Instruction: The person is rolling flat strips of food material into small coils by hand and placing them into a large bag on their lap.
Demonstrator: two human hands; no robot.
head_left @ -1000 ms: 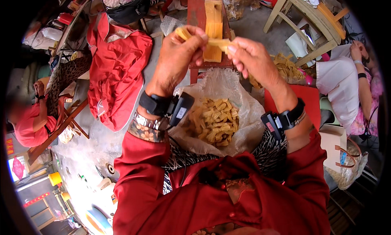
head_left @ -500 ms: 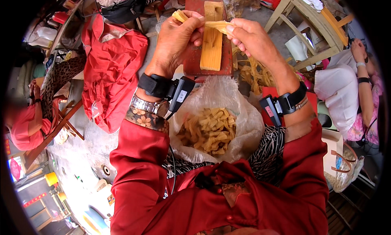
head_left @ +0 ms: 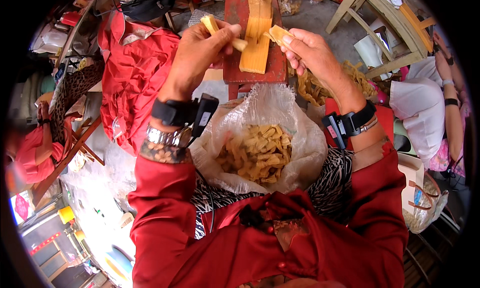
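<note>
My left hand (head_left: 197, 53) is closed on a rolled, pale yellow fibrous strip (head_left: 209, 24), whose ends stick out on both sides of the fingers. Between thumb and fingers, my right hand (head_left: 314, 50) pinches a flatter yellow strip (head_left: 281, 34). A gap separates the two pieces. Under and between them, a yellow wooden block (head_left: 256, 57) lies lengthwise on a narrow red bench (head_left: 235, 70). Closer to me, a translucent white plastic sack (head_left: 306, 160) stands open in my lap, holding many short folded yellow pieces (head_left: 267, 153).
Long yellow strips (head_left: 311, 90) lie heaped right of the bench. Red cloth (head_left: 135, 78) hangs at the left. A wooden stool (head_left: 395, 25) stands at the far right. Other people sit at both sides, one in white trousers (head_left: 412, 103). A handled bag (head_left: 422, 203) is at the lower right.
The strip that stretched between my hands now shows as two separate pieces, one in each hand. My left hand has moved left and nearer. The block and bench appear shifted slightly.
</note>
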